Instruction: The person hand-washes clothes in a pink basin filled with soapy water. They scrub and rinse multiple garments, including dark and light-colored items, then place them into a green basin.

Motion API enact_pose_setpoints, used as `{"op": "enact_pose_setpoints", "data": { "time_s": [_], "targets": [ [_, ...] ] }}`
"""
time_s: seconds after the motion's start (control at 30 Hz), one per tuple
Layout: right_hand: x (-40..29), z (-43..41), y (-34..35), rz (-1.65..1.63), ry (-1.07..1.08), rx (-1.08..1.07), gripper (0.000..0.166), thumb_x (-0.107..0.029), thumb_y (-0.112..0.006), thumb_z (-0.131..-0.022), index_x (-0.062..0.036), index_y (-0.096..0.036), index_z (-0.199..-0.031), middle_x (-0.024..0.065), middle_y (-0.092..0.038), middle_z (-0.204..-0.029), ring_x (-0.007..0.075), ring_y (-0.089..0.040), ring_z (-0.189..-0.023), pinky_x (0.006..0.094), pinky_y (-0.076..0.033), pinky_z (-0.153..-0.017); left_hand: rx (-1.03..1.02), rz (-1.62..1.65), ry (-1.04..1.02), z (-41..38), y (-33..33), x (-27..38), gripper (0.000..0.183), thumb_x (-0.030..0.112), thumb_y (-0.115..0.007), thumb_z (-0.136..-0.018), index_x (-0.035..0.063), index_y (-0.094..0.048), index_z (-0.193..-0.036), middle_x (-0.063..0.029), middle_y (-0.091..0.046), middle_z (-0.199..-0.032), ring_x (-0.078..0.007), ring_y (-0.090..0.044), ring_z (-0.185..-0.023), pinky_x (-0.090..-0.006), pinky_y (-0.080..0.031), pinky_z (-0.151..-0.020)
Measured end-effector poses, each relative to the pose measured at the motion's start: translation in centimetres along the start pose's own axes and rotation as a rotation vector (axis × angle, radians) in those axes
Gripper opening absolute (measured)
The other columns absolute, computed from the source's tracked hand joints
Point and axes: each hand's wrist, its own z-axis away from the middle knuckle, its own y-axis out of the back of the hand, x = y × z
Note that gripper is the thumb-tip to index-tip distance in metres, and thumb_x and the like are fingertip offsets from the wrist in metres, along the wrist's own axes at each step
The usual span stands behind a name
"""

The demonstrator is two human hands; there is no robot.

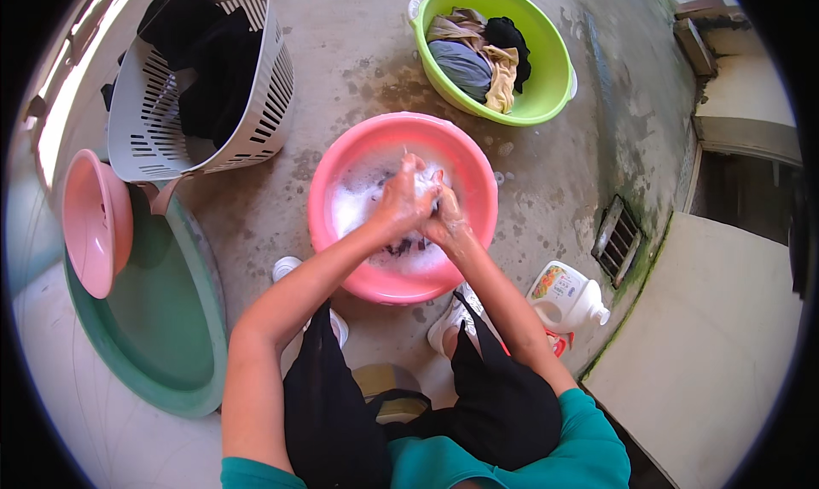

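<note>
In front of me a pink plastic basin [333,268] holds foamy water [350,207], with dark fabric [403,246] partly showing through the suds. My left hand [404,198] and my right hand [448,217] are pressed together over the basin's middle. Between them they grip a wet, sudsy cloth [436,205], mostly covered by fingers and foam. Lather clings to both hands. The cloth's shape and full colour cannot be made out.
Beyond the basin, a lime-green tub [544,86] contains grey, beige and black clothes. A white laundry basket [275,98] with black garments stands far left. Nearer are a small pink bowl [89,226], a green oval tub [153,310], a white detergent bottle [563,297] and a floor drain grate [618,240].
</note>
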Motion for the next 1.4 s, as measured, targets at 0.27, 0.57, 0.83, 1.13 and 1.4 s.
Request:
{"op": "enact_pose_setpoints", "data": {
  "time_s": [0.27, 0.57, 0.83, 1.13, 1.4],
  "targets": [
    [2.5, -0.3, 0.9, 0.207, 0.073, 0.051, 0.033, -0.036, -0.045, -0.097, -0.011, -0.057, -0.113, 0.0057, -0.062, -0.102, 0.019, -0.062, -0.093, 0.0352, -0.052, -0.079, 0.104, -0.218, 0.005, -1.8, 0.4, -2.2, 0.024, 0.02, -0.064, -0.074, 0.0056, -0.063, -0.093, -0.0153, -0.066, -0.081, -0.0327, -0.065, -0.076, -0.0419, -0.053, -0.067],
    [2.2, -1.7, 0.8, 0.403, 0.097, 0.061, 0.048, -0.049, -0.035, -0.098, -0.0089, -0.054, -0.116, 0.0063, -0.062, -0.106, 0.0187, -0.062, -0.093, 0.0361, -0.052, -0.081, 0.145, 0.051, 0.506, -2.5, 1.1, -4.7, 0.044, 0.04, -0.049, -0.092, -0.0021, -0.061, -0.099, -0.026, -0.064, -0.099, -0.0386, -0.062, -0.095, -0.0446, -0.048, -0.082],
    [-1.8, -1.3, 4.6, 1.196, 0.399, 0.102, 0.043, -0.038, -0.046, -0.098, 0.0007, -0.059, -0.11, 0.0059, -0.06, -0.095, 0.0133, -0.052, -0.089, 0.0298, -0.042, -0.079, -0.148, 0.82, 0.634, -4.7, 3.3, -6.6, 0.013, 0.006, -0.064, -0.079, -0.0028, -0.067, -0.088, -0.0103, -0.067, -0.082, -0.02, -0.066, -0.071, -0.0348, -0.054, -0.063],
    [-1.2, -4.2, 5.5, 0.221, -0.119, -0.309, 0.051, -0.05, -0.043, -0.095, -0.0063, -0.055, -0.117, 0.0102, -0.062, -0.106, 0.0214, -0.06, -0.099, 0.0377, -0.052, -0.083, -0.016, -0.157, -0.036, 4.4, -1.1, 2.1, 0.024, 0.029, -0.062, -0.084, 0.0066, -0.06, -0.078, -0.0219, -0.062, -0.072, -0.0361, -0.063, -0.07, -0.0449, -0.048, -0.064],
    [1.7, -1.4, 2.0, 0.378, 0.138, 0.077, 0.029, -0.023, -0.037, -0.098, -0.0066, -0.052, -0.117, 0.0109, -0.06, -0.108, 0.0246, -0.06, -0.1, 0.0426, -0.05, -0.088, 0.268, -0.284, 0.088, -1.4, 0.0, -1.3, 0.036, 0.033, -0.046, -0.093, 0.0076, -0.065, -0.077, -0.0219, -0.062, -0.067, -0.0384, -0.064, -0.067, -0.0484, -0.05, -0.06]
  ]
}}
